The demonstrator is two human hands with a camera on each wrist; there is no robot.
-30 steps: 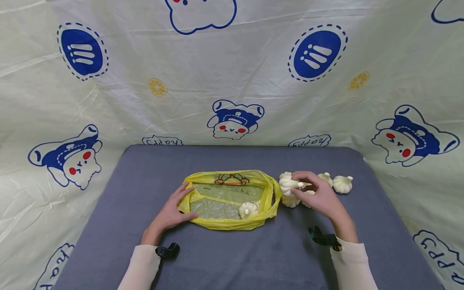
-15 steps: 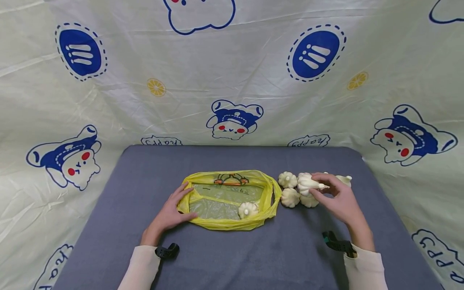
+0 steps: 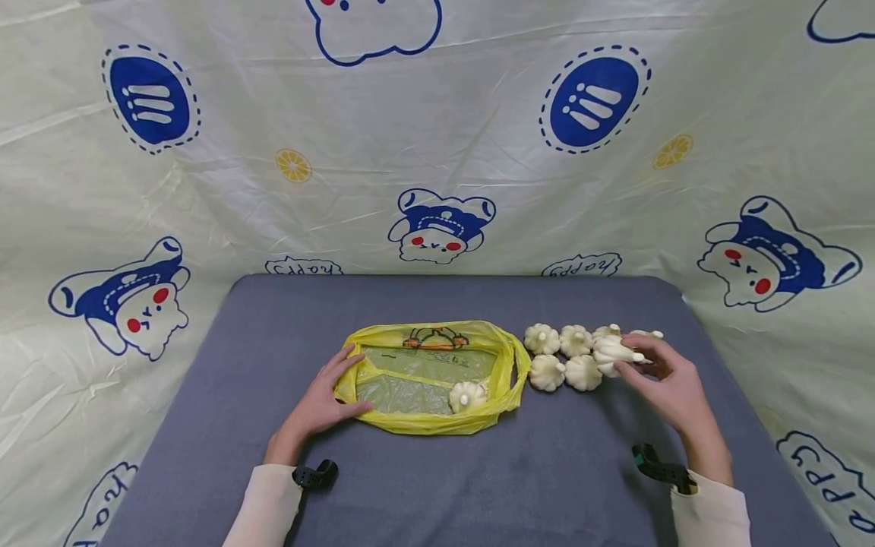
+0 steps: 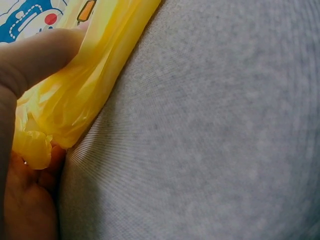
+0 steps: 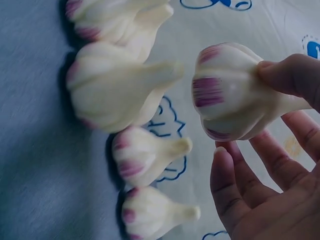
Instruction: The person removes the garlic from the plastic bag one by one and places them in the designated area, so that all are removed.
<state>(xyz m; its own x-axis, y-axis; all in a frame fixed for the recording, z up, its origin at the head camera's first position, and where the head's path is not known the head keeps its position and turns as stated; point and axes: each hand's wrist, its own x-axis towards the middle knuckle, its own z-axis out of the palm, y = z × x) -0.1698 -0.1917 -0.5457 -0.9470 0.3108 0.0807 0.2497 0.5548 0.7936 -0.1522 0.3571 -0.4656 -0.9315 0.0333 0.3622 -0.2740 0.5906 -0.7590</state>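
A yellow plastic bag [image 3: 424, 423] lies on the table with its mouth spread open upward. Inside it, toward the right, sits one garlic bulb [image 3: 468, 396]. My left hand [image 3: 324, 399] grips the bag's left side; in the left wrist view the thumb [image 4: 47, 52] hooks over the yellow rim, other fingers partly hidden below. To the right, my right hand [image 3: 673, 387] pinches a white garlic bulb [image 5: 235, 92] with purple streaks, its stem pointing back toward the palm. This bulb is raised beside the other garlic bulbs [image 3: 583, 372], which stand stem up in two rows right of the bag.
A blue-grey cloth covers the table [image 3: 437, 486]. Behind and around it hangs a pale printed sheet [image 3: 342, 205] with cartoon figures. At the right end of the rows, another garlic bulb [image 3: 645, 333] is partly covered by my right hand.
My right hand has moved rightward with its garlic bulb, past the standing bulbs, uncovering those on the left of the rows. My left hand and the bag have stayed in place.
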